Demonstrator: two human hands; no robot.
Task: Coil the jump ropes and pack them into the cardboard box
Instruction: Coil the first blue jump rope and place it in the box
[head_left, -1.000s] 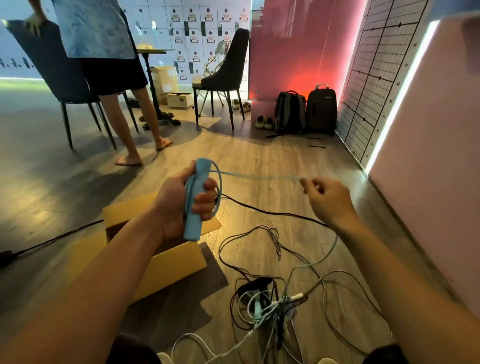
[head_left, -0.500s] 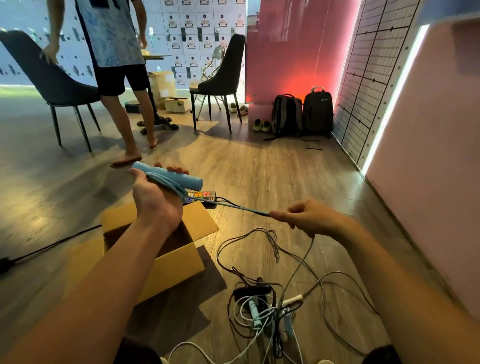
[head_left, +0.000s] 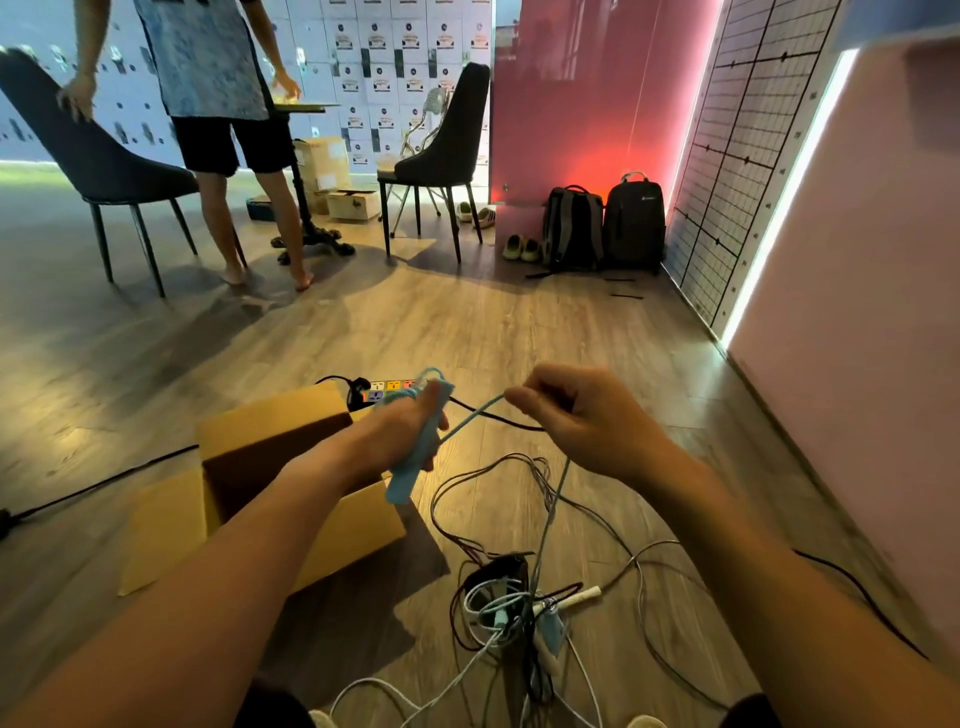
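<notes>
The right hand (head_left: 582, 421) has risen beside the left hand (head_left: 402, 426), fingers pinching the blue jump rope (head_left: 470, 420); left fingers clamp its handle (head_left: 402, 483). Coiling seems barely begun: other ropes (head_left: 498, 603) lie tangled on the floor (head_left: 519, 332), right of the open cardboard box (head_left: 358, 530).

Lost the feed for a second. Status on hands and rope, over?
Left hand grips blue jump rope handle, right hand pinches its cord. Cardboard box open. Cord trails down into tangled ropes on floor.
</notes>
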